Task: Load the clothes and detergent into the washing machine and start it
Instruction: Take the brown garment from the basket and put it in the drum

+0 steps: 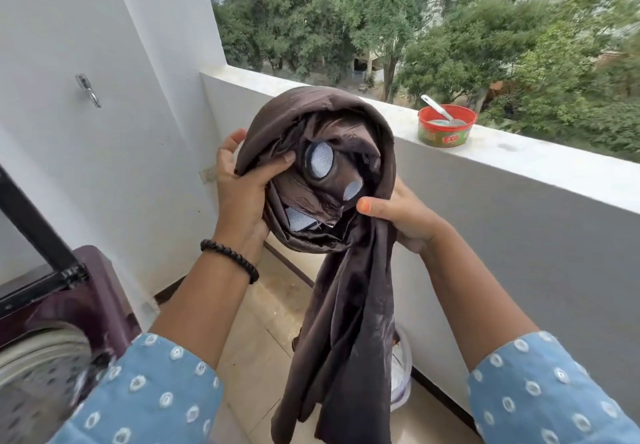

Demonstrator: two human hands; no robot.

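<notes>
Brown slippery fabric, a bunched garment, sits above and to the right of the washing machine, gripped on either side by the left hand and the right hand, both curled into the cloth. Its long tail hangs right of the machine toward the floor. The tail could likely snag the machine's edge or drag outside the drum if lowered unbundled.

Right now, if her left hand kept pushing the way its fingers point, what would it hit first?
The brown garment that the left hand already grips. Beyond it, probably the right hand on the far side, though depth is unclear.
</notes>
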